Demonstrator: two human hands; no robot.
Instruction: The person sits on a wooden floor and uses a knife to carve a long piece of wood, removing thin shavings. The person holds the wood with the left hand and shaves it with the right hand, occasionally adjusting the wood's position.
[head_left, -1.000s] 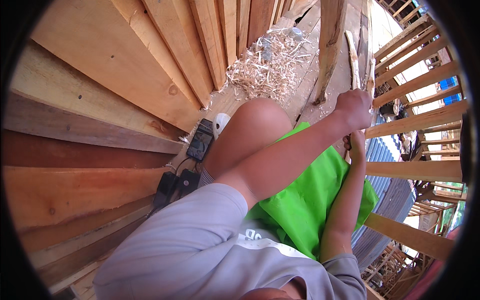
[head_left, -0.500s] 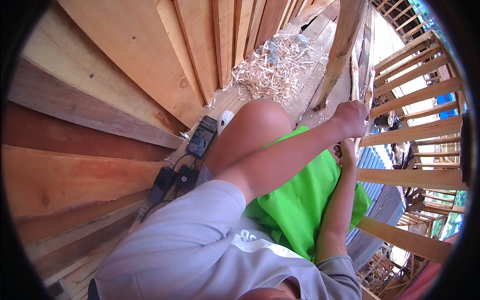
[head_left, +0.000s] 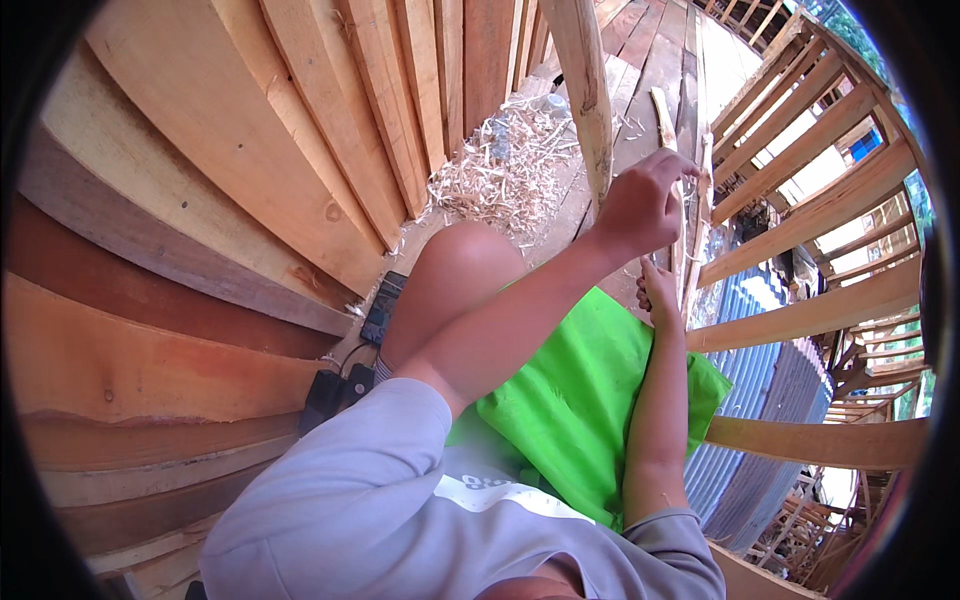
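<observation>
My left hand (head_left: pixel 645 205) is stretched out beyond my lap, its fingers bent and drawn together next to a pale, thin wood strip (head_left: pixel 664 117). What it grips, if anything, is hidden. Just below it, my right hand (head_left: pixel 657 290) is closed with the thumb uppermost, and its contents cannot be made out. A bright green cloth (head_left: pixel 590 400) covers my lap beneath both forearms. My bare knee (head_left: pixel 468 262) rises to the left of it.
Upright planks (head_left: pixel 250 150) line the left side. Curly wood shavings (head_left: pixel 505 180) lie heaped on the board floor, beside a rough wooden post (head_left: pixel 588 90). A phone (head_left: pixel 382 305) sits partly behind my knee. Slatted railing (head_left: pixel 815 310) and corrugated roofing (head_left: pixel 745 390) are to the right.
The view has shifted, so the surroundings sit further left. My left hand has turned and moved farther from my right, showing more of its bent fingers. My knee now covers more of the phone.
</observation>
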